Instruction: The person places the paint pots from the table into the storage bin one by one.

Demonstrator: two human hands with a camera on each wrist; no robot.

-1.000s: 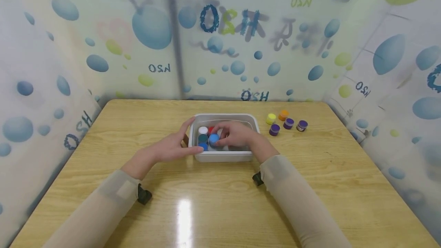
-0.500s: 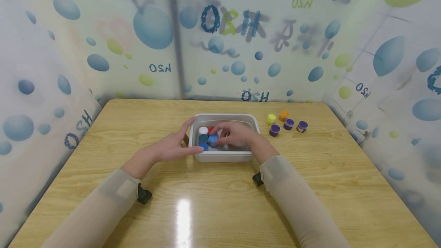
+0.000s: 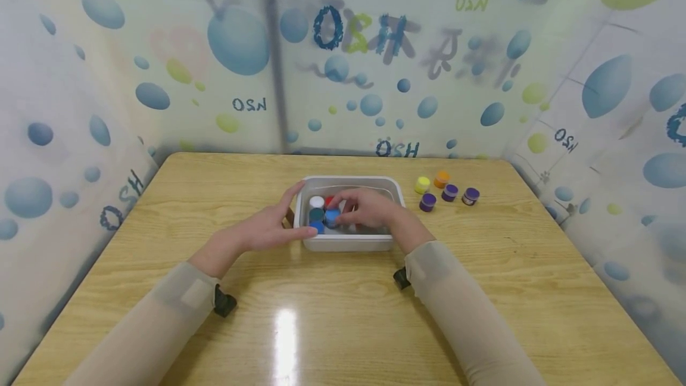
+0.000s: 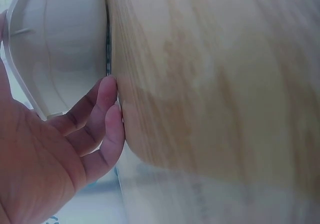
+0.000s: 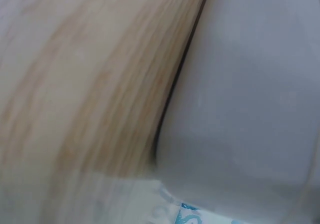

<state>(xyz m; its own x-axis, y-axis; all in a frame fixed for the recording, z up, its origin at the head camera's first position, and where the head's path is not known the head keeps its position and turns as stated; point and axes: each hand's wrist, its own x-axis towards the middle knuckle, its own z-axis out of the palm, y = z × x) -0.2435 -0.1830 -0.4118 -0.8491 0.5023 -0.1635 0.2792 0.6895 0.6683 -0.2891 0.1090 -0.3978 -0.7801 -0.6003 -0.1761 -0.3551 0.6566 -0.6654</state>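
Note:
A white plastic box [image 3: 352, 243] stands on the table, with small lidded jars along its left side. My left hand [image 3: 266, 227] grips the box's left end, thumb over the front rim and forefinger along the left rim. In the left wrist view its other fingers [image 4: 107, 96] lie bent outside the box, close to the tabletop. My right hand [image 3: 367, 208] reaches inside and pinches a light-blue-lidded jar [image 3: 331, 217]. Around that jar sit a white-lidded jar [image 3: 317, 202], a dark green one [image 3: 317, 215], a blue one [image 3: 317, 227] and a partly hidden red one [image 3: 329, 201].
Right of the box stand a yellow jar [image 3: 422, 184], an orange jar [image 3: 442, 180] and several purple-lidded jars [image 3: 449, 192]. The wooden table [image 3: 343, 314] meets patterned walls at its back and sides. In the right wrist view, the box wall [image 5: 245, 98] fills the right side.
The light-blue-lidded jar in my right fingers has tilted slightly and settled among the other jars. My left hand keeps its place on the box.

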